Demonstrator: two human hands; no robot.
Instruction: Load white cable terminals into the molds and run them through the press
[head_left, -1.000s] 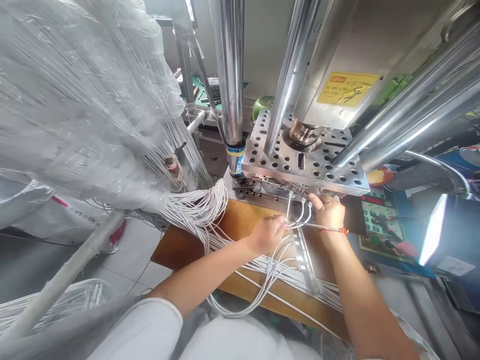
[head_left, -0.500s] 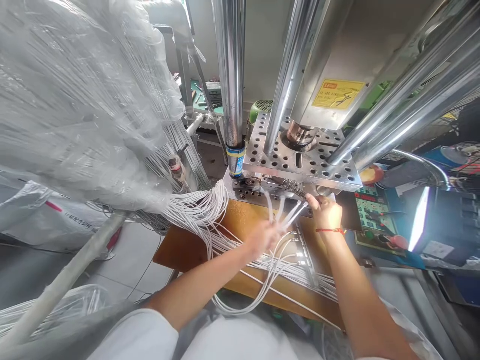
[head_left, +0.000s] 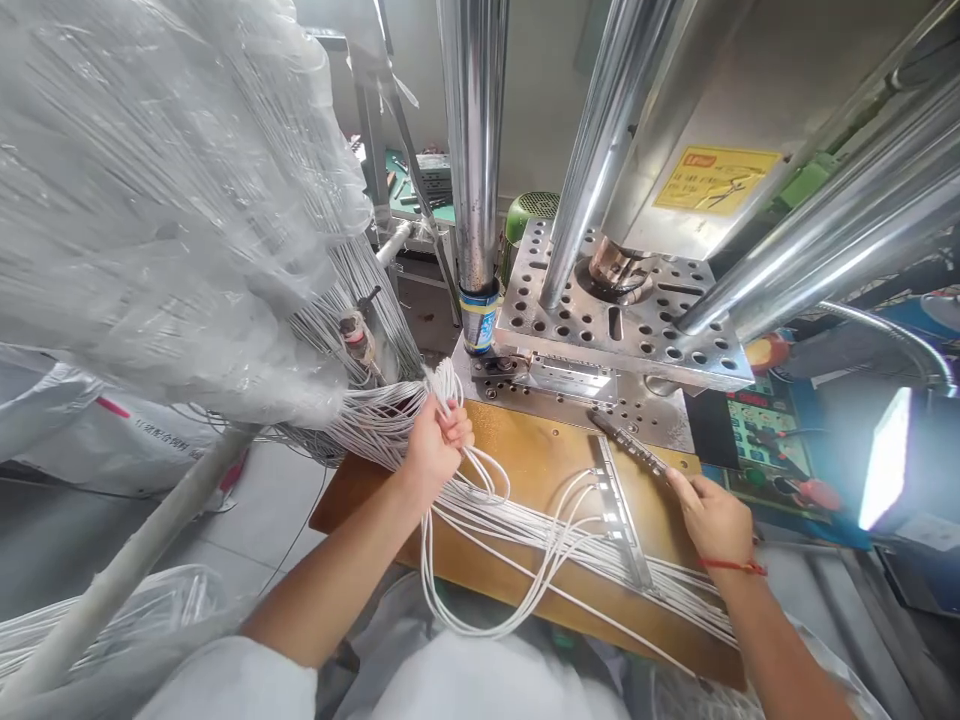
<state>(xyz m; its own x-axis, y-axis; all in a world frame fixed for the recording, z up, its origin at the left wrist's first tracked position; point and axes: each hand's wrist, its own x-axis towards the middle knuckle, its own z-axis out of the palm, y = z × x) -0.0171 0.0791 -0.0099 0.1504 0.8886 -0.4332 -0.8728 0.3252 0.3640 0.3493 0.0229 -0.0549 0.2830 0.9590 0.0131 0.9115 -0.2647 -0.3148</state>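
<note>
Both hands are withdrawn from the mold (head_left: 574,378): left hand (head_left: 431,455) fingers (head_left: 456,432) wrap the white cables (head_left: 382,420); right hand (head_left: 712,515) fingers (head_left: 676,482) pinch the metal strip (head_left: 628,447).

The columns (head_left: 472,140) are polished metal, the strip (head_left: 630,447) dull metal, the cables (head_left: 390,425) smooth white plastic, the bag (head_left: 150,200) crinkly plastic.

We are looking down at an amber-brown wooden board (head_left: 529,452) that is carrying a spread of white cables (head_left: 517,522) running along its length, a narrow metal rail (head_left: 624,522) lying crosswise among those cables, and a perforated steel base plate (head_left: 651,410) sitting at its far edge.
</note>
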